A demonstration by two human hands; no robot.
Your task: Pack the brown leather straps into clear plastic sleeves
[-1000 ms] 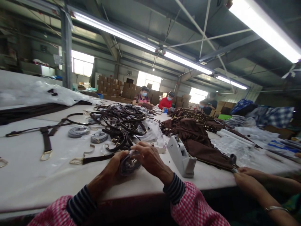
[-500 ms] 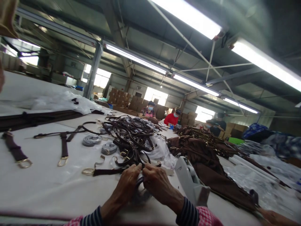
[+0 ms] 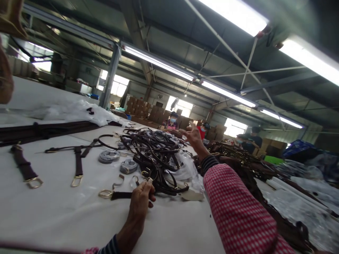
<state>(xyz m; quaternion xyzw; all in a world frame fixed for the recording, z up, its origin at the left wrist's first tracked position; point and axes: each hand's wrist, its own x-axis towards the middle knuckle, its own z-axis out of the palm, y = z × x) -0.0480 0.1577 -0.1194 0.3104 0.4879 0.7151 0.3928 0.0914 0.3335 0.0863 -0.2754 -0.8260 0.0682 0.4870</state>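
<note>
My left hand is closed in a pinch at the near edge of the pile of dark straps; what sits between its fingertips is too small to make out. Beside it lies a brown strap with a metal ring. My right hand is raised beyond the pile's right side, fingers apart, holding nothing. Two coiled grey bundles rest left of the pile. Farther left, two brown buckled straps lie on the white table.
Crumpled clear plastic and long brown material lie at the back left. Brown goods and more plastic cover the right side. Several people work at the far end. Part of another person's arm shows at the left edge.
My hands have come apart. The right one has risen up and away, its fingers spread. The left has shifted slightly left. The grey bundle between them and the pale device at right are no longer visible.
</note>
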